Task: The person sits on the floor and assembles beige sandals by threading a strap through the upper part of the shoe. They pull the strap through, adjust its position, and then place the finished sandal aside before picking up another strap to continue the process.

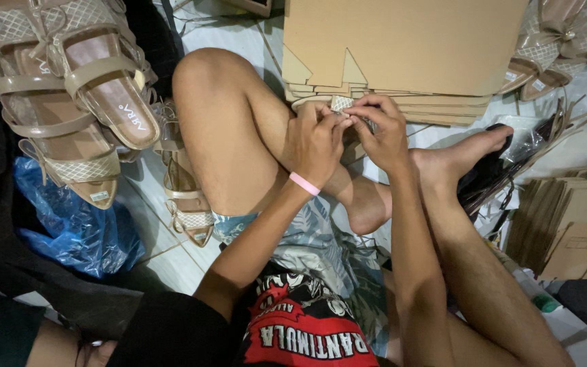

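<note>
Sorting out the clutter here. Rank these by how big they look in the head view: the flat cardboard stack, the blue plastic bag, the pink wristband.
1. Flat cardboard stack, largest, though the frame's top edge cuts it off.
2. Blue plastic bag, partly hidden under the sandals.
3. Pink wristband on the left hand, by far the smallest.

Left hand and right hand touching around beige woven-strap sandal; flat brown cardboard stack just beyond; beige strappy sandal pile well left of left hand.

Footwear packing workroom: beige sandals piled on floor, flat cardboard box blanks stacked (more at right).
</note>
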